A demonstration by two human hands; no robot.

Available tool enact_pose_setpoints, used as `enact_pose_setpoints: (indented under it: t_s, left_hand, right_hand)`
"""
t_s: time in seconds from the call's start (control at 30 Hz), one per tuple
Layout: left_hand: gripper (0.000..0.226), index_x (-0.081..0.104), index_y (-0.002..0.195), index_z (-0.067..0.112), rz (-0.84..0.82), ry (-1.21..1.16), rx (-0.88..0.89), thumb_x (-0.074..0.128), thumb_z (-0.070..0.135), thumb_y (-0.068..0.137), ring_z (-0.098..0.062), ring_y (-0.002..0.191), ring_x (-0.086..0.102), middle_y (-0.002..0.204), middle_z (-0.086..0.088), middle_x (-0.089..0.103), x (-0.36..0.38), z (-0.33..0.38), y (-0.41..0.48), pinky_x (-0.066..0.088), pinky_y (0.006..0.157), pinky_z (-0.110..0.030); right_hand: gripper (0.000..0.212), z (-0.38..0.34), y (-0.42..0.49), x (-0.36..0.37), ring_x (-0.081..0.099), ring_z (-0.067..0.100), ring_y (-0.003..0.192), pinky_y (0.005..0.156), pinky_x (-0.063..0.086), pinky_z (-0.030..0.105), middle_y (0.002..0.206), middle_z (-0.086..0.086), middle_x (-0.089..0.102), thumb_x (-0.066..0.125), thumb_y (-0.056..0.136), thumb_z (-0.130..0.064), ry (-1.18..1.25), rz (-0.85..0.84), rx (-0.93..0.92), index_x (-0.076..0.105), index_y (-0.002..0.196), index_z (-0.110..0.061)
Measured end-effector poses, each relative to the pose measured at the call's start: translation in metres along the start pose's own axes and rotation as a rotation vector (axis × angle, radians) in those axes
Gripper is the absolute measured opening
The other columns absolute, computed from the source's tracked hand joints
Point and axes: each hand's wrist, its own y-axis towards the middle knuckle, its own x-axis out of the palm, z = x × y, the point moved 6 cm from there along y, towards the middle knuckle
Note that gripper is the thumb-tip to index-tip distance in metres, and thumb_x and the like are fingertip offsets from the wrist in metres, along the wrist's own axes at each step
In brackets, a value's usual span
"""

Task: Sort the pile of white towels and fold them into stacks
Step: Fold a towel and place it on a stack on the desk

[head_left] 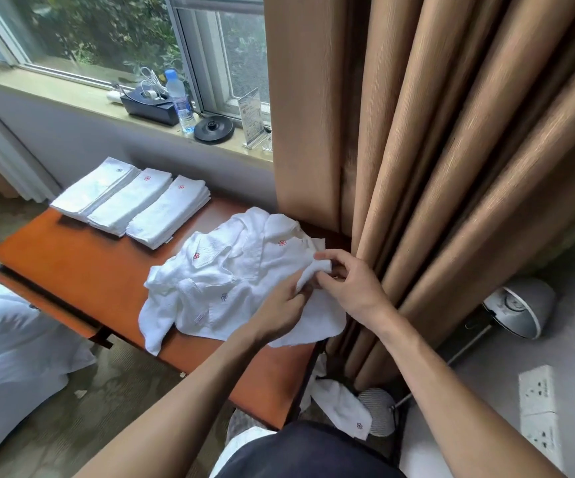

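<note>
towels [230, 281] in pile: red, blue embroidered logos [281, 242], perhaps floral, unreadable

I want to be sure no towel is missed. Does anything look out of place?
Yes. One white towel lies crumpled on the floor beside the near end of the orange bench, apart from the loose pile and the three folded stacks. The left hand and right hand hold a different towel.

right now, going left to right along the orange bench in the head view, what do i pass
left folded stack, middle folded stack, right folded stack, loose towel pile; left grip and right grip pinch a towel at its right edge
</note>
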Motion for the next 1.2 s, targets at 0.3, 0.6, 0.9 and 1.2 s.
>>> enact_pose_setpoints:
  t_s: [0.3, 0.6, 0.9, 1.2]
  left_hand:
    - [0.023, 0.066, 0.088, 0.018, -0.115, 0.200, -0.161, 0.064, 0.041, 0.087, -0.023, 0.090, 0.068, 0.091, -0.004, 0.071, -0.001, -0.053, -0.003, 0.053, 0.078, -0.043]
    - [0.027, 0.051, 0.072, 0.015, -0.018, 0.226, -0.234, 0.054, 0.021, 0.098, -0.013, 0.071, 0.050, 0.073, 0.006, 0.054, -0.001, -0.056, 0.003, 0.041, 0.068, -0.035]
    - [0.020, 0.070, 0.105, 0.008, 0.169, -0.338, -0.533, 0.054, 0.020, 0.104, -0.034, 0.099, 0.070, 0.110, -0.020, 0.073, -0.009, -0.056, 0.010, 0.056, 0.094, -0.052]
    - [0.038, 0.057, 0.136, -0.001, 0.271, -0.817, -0.782, 0.052, 0.000, 0.099, -0.033, 0.108, 0.065, 0.121, -0.019, 0.066, 0.002, -0.058, 0.001, 0.057, 0.081, -0.043]
  right_hand:
    - [0.028, 0.000, -0.001, -0.036, 0.052, 0.005, 0.070, 0.066, 0.037, 0.013, 0.073, -0.006, 0.051, 0.079, 0.090, -0.038, -0.363, 0.277, -0.208, 0.063, 0.078, -0.018]
    - [0.040, 0.050, -0.014, -0.039, 0.046, 0.023, 0.125, 0.111, 0.038, 0.034, 0.128, 0.010, 0.048, 0.069, 0.089, -0.010, -0.404, 0.302, 0.063, 0.062, 0.128, -0.012]
    - [0.028, 0.051, -0.047, 0.031, 0.054, 0.008, 0.121, 0.098, 0.049, 0.022, 0.132, -0.006, 0.054, 0.069, 0.097, -0.028, -0.136, -0.174, 0.091, 0.064, 0.124, -0.033]
    - [0.090, 0.063, -0.045, 0.041, 0.051, 0.019, 0.139, 0.113, 0.047, 0.043, 0.155, 0.000, 0.045, 0.079, 0.084, -0.021, -0.104, -0.312, 0.166, 0.032, 0.159, -0.035]
